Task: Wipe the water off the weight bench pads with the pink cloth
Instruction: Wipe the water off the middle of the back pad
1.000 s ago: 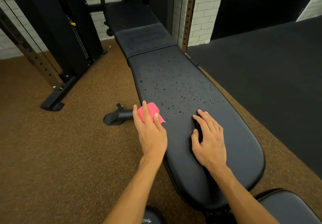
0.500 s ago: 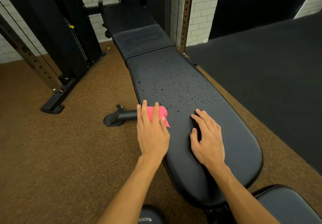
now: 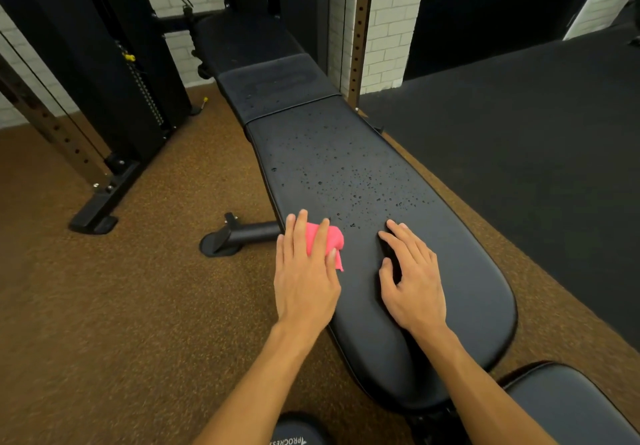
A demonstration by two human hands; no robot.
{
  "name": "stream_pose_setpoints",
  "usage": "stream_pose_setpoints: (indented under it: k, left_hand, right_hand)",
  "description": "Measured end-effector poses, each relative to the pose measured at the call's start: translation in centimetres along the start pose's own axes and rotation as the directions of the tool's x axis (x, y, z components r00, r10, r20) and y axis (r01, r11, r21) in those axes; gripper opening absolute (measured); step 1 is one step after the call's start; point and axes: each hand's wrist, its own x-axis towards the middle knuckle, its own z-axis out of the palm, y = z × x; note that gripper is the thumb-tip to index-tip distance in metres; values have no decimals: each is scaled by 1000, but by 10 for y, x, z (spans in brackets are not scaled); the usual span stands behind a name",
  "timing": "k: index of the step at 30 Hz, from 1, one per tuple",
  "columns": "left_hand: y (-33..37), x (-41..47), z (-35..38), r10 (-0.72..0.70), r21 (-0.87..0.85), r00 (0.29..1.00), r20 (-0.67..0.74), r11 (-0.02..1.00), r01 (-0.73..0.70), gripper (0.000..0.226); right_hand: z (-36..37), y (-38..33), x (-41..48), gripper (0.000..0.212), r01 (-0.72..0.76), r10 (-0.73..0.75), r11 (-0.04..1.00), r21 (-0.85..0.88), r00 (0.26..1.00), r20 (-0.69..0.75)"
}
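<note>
So the long bench (image 3: 346,153) pad is the thing to steer around. Past the two hands its top is wide open, just water droplets (image 3: 360,188) scattered over it, all the way to the seam with the shorter pad (image 3: 277,84). The near end of the bench is bare too. Left hand (image 3: 304,278) sits on the pink cloth (image 3: 327,240) at the bench's left edge, right hand (image 3: 412,282) flat near the middle, with a clear strip between them. Left of the bench a black foot tube (image 3: 239,235) sticks out low over the brown floor (image 3: 104,306). A drilled upright (image 3: 358,32) crowds the bench's far right side.
</note>
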Motion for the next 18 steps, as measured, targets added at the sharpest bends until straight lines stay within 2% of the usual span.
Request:
stream_pose_setpoints:
  k: [3,8,13,18]
  left_hand:
    - [-12,38,0,10,39,1000,-16,999,-9,53]
    - [-5,72,3,-67,34,997,-23,997,68,54]
    - [22,31,10,55,37,998,6,998,-55,55]
    - [28,5,5,114,-51,990,79,993,-110,62]
  right_hand:
    - [0,0,1,48,4,-4,1000,-2,1000,2]
    - [-2,-3,2,48,-39,39,999,8,999,0]
    - [-1,-4,1,49,-34,34,999,30,999,-21]
    - [0,-6,-4,49,-66,69,996,63,997,-37]
